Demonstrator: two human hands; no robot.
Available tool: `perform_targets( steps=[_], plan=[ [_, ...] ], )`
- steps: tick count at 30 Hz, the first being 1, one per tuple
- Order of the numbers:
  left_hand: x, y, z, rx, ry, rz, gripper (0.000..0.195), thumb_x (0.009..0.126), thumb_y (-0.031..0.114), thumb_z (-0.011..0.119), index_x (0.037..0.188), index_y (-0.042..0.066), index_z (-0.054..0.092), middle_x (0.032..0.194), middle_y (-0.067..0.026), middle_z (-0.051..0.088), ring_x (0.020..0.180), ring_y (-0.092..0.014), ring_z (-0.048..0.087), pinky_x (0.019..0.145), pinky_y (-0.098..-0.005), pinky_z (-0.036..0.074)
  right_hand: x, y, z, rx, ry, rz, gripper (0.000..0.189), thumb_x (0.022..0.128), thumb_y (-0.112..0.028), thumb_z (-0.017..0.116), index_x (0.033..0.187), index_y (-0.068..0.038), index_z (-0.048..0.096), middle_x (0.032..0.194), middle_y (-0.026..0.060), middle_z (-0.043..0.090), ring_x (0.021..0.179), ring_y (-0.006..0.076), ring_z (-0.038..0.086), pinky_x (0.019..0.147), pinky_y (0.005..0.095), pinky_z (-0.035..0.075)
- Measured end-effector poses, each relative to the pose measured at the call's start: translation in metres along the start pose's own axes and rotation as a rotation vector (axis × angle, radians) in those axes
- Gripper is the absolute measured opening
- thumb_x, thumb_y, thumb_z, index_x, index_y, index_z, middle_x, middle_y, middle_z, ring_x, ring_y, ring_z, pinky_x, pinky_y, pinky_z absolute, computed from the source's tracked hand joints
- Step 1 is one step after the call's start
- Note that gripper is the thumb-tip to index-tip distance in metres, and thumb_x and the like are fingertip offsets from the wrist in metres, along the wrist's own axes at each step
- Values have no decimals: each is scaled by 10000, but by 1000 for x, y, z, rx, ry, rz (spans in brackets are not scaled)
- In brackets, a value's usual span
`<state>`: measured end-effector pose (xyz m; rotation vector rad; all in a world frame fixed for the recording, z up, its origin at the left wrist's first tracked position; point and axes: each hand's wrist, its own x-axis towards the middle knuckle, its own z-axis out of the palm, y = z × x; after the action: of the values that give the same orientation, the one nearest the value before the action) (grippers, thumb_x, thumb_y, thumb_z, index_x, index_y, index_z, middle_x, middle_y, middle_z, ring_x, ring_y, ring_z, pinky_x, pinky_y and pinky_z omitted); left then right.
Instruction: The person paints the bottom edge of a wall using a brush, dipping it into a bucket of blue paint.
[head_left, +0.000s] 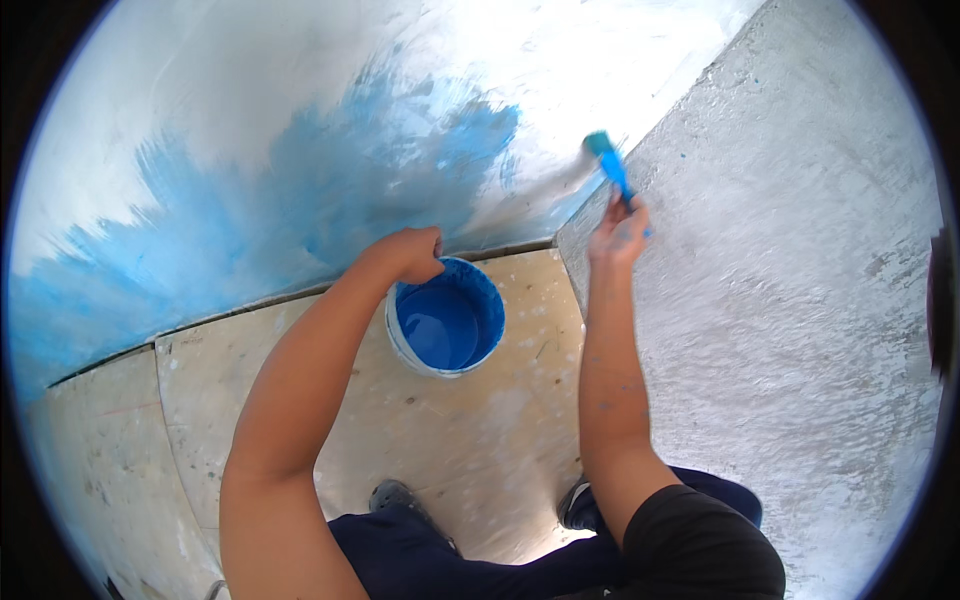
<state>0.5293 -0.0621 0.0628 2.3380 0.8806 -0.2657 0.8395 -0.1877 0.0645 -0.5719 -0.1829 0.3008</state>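
My left hand (417, 255) grips the rim of a white plastic bucket (397, 341). Blue paint (439, 326) lies inside it, and smears coat the inner wall. In my right hand (619, 234) is a paintbrush (614, 166) with a blue handle, its teal-stained bristles pointing up toward the white wall (555, 82). Whether the bristles touch that wall I cannot tell. Blue brush strokes (322, 172) spread over the wall's lower part, left of the brush. Small blue spots mark my right hand and forearm.
Plywood boards (480, 435) cover the floor, with a dark gap (240, 309) along the painted wall. A rough grey plastered wall (772, 262) meets the white one at a corner on the right. My shoes (397, 496) stand on the boards. A dark object (941, 304) shows at the right rim.
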Motion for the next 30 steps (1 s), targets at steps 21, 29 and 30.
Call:
perform_targets(
  steps=[21, 29, 30],
  plan=[
    [-33, 20, 14, 82, 76, -98, 481, 930, 221, 673, 1360, 140, 473, 1112, -223, 679, 1089, -414, 649, 928, -515, 522, 29, 28, -45, 182, 363, 128, 414, 1050, -168, 504, 1274, 179, 475, 1232, 226, 579, 1047, 282, 670, 885, 275, 644],
    [-32, 27, 24, 122, 132, -89, 483, 914, 199, 685, 1348, 133, 482, 1092, -225, 680, 1069, -426, 652, 899, -530, 518, 30, 55, -109, 204, 499, 470, 412, 1073, -187, 466, 1296, 158, 491, 1274, 252, 597, 1003, 312, 717, 787, 257, 672],
    [-31, 20, 27, 116, 128, -91, 483, 911, 194, 686, 1345, 132, 483, 1083, -226, 677, 1063, -426, 652, 893, -529, 517, 26, 42, -85, 249, 451, 458, 398, 1076, -181, 468, 1282, 159, 493, 1242, 250, 610, 1009, 317, 715, 796, 256, 672]
  ],
)
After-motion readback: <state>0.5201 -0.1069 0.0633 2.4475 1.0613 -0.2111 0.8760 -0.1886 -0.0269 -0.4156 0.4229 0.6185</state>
